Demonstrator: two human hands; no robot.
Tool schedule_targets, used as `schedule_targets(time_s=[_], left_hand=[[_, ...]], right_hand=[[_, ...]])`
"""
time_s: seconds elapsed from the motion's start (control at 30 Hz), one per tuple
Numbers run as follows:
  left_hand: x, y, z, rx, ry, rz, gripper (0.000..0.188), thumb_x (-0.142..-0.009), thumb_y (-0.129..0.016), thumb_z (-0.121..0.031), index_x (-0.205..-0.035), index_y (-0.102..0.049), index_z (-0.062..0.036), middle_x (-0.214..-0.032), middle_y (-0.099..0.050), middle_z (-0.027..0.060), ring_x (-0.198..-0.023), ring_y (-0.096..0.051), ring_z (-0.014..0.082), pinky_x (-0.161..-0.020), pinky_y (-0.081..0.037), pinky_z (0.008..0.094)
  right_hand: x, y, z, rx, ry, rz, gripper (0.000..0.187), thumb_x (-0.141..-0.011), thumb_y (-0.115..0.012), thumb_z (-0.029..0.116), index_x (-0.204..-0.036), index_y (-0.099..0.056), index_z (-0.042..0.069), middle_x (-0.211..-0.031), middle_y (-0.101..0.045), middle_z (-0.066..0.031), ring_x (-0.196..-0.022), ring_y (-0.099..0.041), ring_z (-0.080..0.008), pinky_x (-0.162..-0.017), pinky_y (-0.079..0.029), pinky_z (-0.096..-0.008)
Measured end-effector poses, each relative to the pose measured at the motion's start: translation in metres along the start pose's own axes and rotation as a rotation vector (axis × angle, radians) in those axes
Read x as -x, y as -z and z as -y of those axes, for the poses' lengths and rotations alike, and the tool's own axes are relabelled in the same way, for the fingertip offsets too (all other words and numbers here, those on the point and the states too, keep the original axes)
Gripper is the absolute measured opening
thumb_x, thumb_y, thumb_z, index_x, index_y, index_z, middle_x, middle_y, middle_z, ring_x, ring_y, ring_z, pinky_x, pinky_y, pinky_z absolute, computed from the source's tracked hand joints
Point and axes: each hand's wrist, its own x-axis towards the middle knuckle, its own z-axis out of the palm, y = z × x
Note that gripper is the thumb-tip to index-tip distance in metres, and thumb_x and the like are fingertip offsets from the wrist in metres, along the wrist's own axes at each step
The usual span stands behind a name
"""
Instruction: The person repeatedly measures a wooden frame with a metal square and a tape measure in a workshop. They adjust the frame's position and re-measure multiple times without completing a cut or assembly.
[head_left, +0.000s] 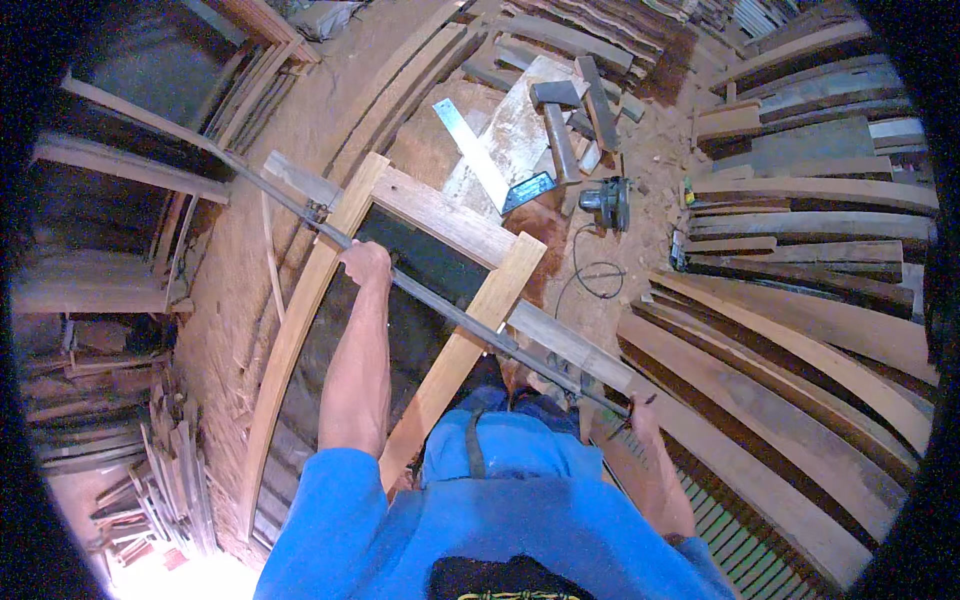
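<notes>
head view: left hand (367, 263) grips long clamp (430, 296), right hand (645, 412) its end; wood frame (445, 217) looks joined at top corners, tightening maybe unfinished.

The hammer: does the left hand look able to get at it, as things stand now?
Probably not directly: the left hand is closed on the long metal bar, and the wooden frame lies between that hand and the hammer.

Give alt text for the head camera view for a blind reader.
A bare left hand and right hand grip a long grey metal bar clamp across a pale wooden frame; beyond lie a dark hammer and silver metal square.
</notes>
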Motion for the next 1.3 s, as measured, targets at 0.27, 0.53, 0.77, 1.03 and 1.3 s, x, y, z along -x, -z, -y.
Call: schedule_targets(time_s=[0.27, 0.53, 0.77, 1.03, 1.3], left_hand=[[-0.009, -0.004, -0.007, -0.036, -0.074, -0.031, 0.04, -0.108, -0.055, -0.03, -0.123, -0.053, 0.0077, -0.119, -0.071, 0.0319, -0.112, -0.072, 0.0444, -0.096, -0.058, 0.0539], [0.004, -0.001, 0.004, 0.01, -0.019, 0.006, 0.03, -0.107, -0.056, -0.025, -0.123, -0.059, -0.0008, -0.118, -0.072, 0.0288, -0.112, -0.072, 0.0431, -0.097, -0.057, 0.054], [0.003, 0.001, -0.001, 0.009, -0.049, -0.009, 0.036, -0.107, -0.056, -0.026, -0.125, -0.054, 0.0042, -0.119, -0.071, 0.032, -0.115, -0.071, 0.0447, -0.097, -0.057, 0.0547], [-0.002, -0.005, 0.006, 0.007, -0.077, 0.003, 0.035, -0.107, -0.056, -0.026, -0.125, -0.051, 0.0045, -0.119, -0.07, 0.0332, -0.114, -0.07, 0.0463, -0.098, -0.055, 0.0562], [-0.002, -0.004, 0.004, 0.03, -0.04, 0.015, 0.038, -0.107, -0.055, -0.025, -0.133, -0.049, 0.0033, -0.12, -0.07, 0.0329, -0.114, -0.07, 0.0466, -0.099, -0.055, 0.0563]], right_hand=[[0.073, -0.014, 0.055, -0.329, 0.245, -0.217, 0.063, -0.109, -0.04, 0.066, -0.088, -0.058, 0.01, -0.068, -0.052, -0.0007, -0.06, -0.053, -0.0144, -0.057, -0.044, -0.0338], [0.053, 0.036, 0.049, -0.43, -0.085, 0.452, 0.047, -0.111, -0.042, 0.052, -0.1, -0.062, 0.011, -0.053, -0.054, -0.0033, -0.041, -0.055, -0.0222, -0.037, -0.043, -0.0379], [0.098, 0.005, 0.044, -0.091, 0.597, -0.404, 0.034, -0.104, -0.061, 0.026, -0.124, -0.063, -0.003, -0.116, -0.068, -0.0199, -0.093, -0.071, -0.0301, -0.077, -0.057, -0.0381], [0.083, 0.025, 0.064, -0.06, 0.481, 0.057, 0.026, -0.104, -0.059, 0.023, -0.113, -0.06, -0.001, -0.103, -0.066, -0.0198, -0.093, -0.066, -0.0362, -0.082, -0.054, -0.0462], [0.035, 0.046, 0.05, 0.051, -0.112, 0.368, 0.053, -0.113, -0.04, 0.048, -0.096, -0.065, 0.005, -0.09, -0.072, -0.0112, -0.072, -0.067, -0.0179, -0.057, -0.055, -0.0377]])
